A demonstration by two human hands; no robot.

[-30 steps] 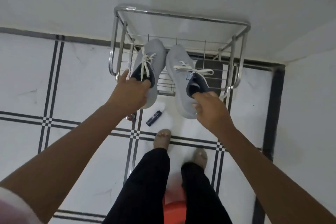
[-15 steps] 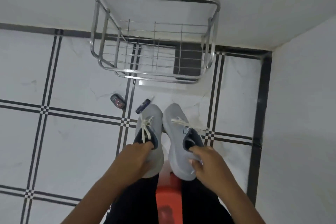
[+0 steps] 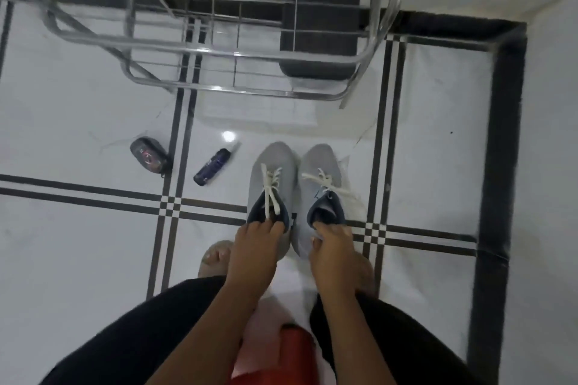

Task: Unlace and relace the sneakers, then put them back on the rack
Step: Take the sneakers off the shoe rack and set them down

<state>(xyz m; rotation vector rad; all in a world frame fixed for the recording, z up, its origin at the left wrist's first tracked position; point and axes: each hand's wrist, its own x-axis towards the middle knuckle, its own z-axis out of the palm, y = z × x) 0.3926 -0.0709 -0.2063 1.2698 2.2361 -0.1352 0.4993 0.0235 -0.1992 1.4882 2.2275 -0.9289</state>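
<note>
Item one: left grey knit sneaker with white laces [image 3: 271, 184], gripped at the heel collar by my left hand [image 3: 255, 255], fingers curled inside. Item two: right grey sneaker [image 3: 322, 187], held likewise by my right hand [image 3: 336, 256]. Both lie side by side, touching, over the white tiled floor [image 3: 78, 244] (contact unclear), near the chrome wire rack [image 3: 219, 53]. Also: dark spray bottle [image 3: 215, 166], small dark oval case [image 3: 150, 155].

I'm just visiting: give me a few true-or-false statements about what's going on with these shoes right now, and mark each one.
1. Each hand grips one grey sneaker at its heel opening: left hand, right hand. True.
2. The sneakers, left sneaker and right sneaker, sit on the metal rack. False: they are in front of it, over the tiled floor.
3. The white laces are removed. False: both are laced.
4. A small dark bottle lies on the floor. True.
</note>
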